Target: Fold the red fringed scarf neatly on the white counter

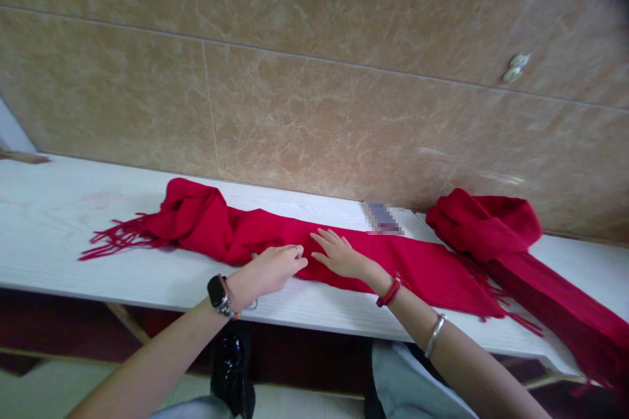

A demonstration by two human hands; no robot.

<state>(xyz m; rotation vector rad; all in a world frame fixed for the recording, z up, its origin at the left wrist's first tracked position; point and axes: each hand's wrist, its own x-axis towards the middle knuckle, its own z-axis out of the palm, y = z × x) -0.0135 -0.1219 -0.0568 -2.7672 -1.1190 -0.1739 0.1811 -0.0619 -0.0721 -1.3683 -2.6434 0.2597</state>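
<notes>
A long red scarf with fringed ends lies lengthwise on a white bench top. Its right half is spread flat, while the left part is bunched into loose folds beside its fringe. My left hand is closed at the near edge of the scarf's middle, fingers curled on the cloth; the fingertips are partly hidden. Just to its right, my right hand rests flat on the cloth with fingers spread. A second red scarf sits at the right, looped at the wall and trailing over the front edge.
The white bench top runs along a brown tiled wall. A blurred rectangular item lies behind the flat scarf. On the wall at the right is a small whitish fixture. Below the bench shows a black shoe.
</notes>
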